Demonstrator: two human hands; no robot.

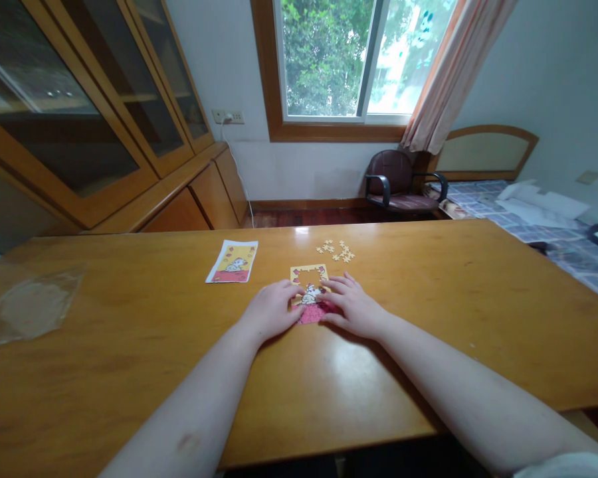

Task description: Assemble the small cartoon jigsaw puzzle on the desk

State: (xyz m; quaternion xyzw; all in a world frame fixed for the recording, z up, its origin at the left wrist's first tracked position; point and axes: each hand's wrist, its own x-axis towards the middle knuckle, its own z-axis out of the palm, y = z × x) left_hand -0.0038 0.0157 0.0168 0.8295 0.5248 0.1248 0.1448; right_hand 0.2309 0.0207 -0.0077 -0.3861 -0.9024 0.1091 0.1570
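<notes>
A partly assembled jigsaw puzzle (309, 315) lies flat on the table between my hands. Its pink lower part and yellow frame are joined, a white cartoon figure fills the middle, and a gap shows the table near the top. My left hand (274, 309) rests at the puzzle's left edge, thumb and fingers apart. On the other side, my right hand (355, 307) has its fingers spread, their tips on the right edge and near the figure. Beyond it several loose puzzle pieces (346, 254) lie pale side up. The fingers cover parts of both side edges.
A printed picture sheet (233, 261) lies left of the puzzle, showing a similar design. Farther left is a clear plastic bag (30, 307) on the wooden table (154, 345). Behind the table stand a glass-doored cabinet (129, 93), an office chair (396, 179) and a bed (518, 199).
</notes>
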